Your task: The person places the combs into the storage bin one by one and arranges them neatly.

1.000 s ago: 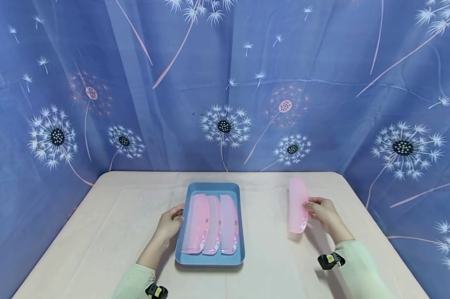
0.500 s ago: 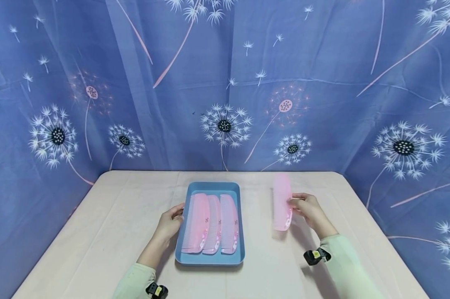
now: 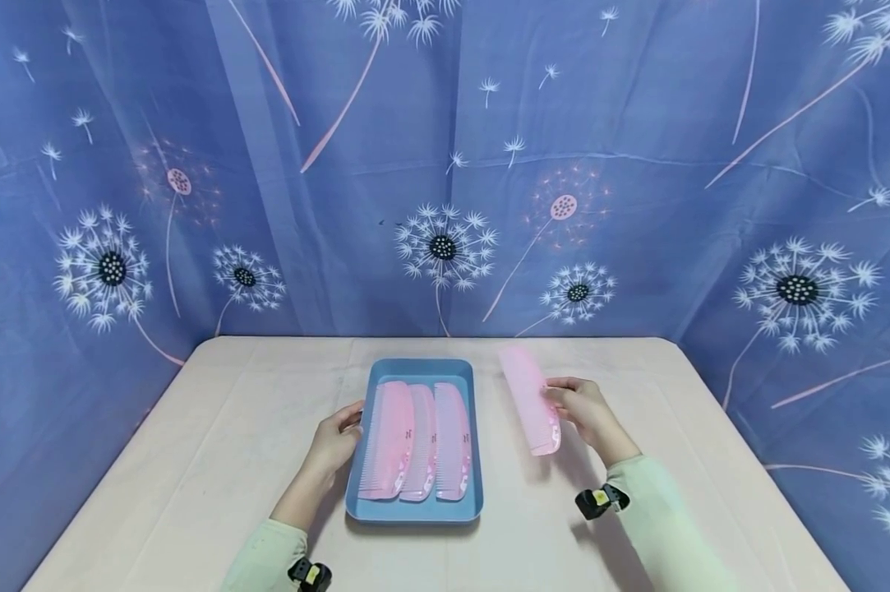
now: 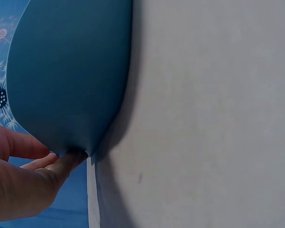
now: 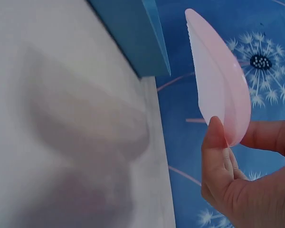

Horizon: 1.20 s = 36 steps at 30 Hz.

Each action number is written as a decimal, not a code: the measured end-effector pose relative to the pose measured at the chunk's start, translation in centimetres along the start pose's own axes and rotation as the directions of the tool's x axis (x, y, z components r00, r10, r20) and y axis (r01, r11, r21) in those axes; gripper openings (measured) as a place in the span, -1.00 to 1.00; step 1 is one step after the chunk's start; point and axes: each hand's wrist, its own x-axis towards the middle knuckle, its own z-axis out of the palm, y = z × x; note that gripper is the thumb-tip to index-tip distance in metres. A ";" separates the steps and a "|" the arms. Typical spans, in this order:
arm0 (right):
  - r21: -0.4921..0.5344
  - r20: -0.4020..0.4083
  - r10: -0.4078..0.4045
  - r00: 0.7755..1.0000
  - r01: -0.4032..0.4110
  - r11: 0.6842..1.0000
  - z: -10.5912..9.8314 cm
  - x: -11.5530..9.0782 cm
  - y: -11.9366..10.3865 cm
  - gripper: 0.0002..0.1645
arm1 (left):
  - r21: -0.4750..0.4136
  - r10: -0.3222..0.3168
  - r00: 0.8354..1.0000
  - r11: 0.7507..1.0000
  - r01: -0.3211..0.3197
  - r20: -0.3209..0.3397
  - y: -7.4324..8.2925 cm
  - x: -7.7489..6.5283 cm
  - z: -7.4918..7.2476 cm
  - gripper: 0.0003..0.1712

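Note:
My right hand (image 3: 591, 418) pinches a pink comb (image 3: 528, 401) by its curved back and holds it raised over the table, right of the blue tray (image 3: 415, 515). In the right wrist view this comb (image 5: 228, 80) stands up between thumb and fingers, its teeth facing left. My left hand (image 3: 334, 448) grips the tray's left side. Close up in the left wrist view, thumb and fingers pinch the edge of the tray (image 4: 76, 71). Inside the tray, three pink combs lie side by side: a left comb (image 3: 393, 436), a middle comb (image 3: 422, 444) and a right comb (image 3: 454, 440).
A pale cloth covers the table (image 3: 193, 477). Behind it and along both sides hangs a blue curtain (image 3: 356, 247) printed with dandelions. Each wrist wears a small black camera, one on the right wrist (image 3: 600, 500) and one on the left wrist (image 3: 310, 574).
My right hand has carried its comb leftward toward the tray, and the comb now tilts with its top to the left. The left hand and tray have stayed in place.

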 end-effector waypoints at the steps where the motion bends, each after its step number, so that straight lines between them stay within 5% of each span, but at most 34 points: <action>1: 0.009 0.002 -0.006 1.000 0.006 1.000 0.3 0.0 -0.1 -0.52 | -0.001 0.001 1.000 1.000 -0.001 0.000 0.0 0.0 0.0 -0.39; 12: 0.118 0.062 -0.043 0.997 0.035 0.992 3.0 0.1 -0.6 -0.56 | 0.012 0.006 1.000 1.000 -0.006 -0.001 -0.1 -0.1 0.0 -0.39; 36: 0.128 0.165 -0.074 0.984 0.053 0.990 9.4 -0.6 -1.3 -0.50 | 0.019 0.001 1.000 1.000 -0.001 -0.002 0.0 -0.2 0.0 -0.40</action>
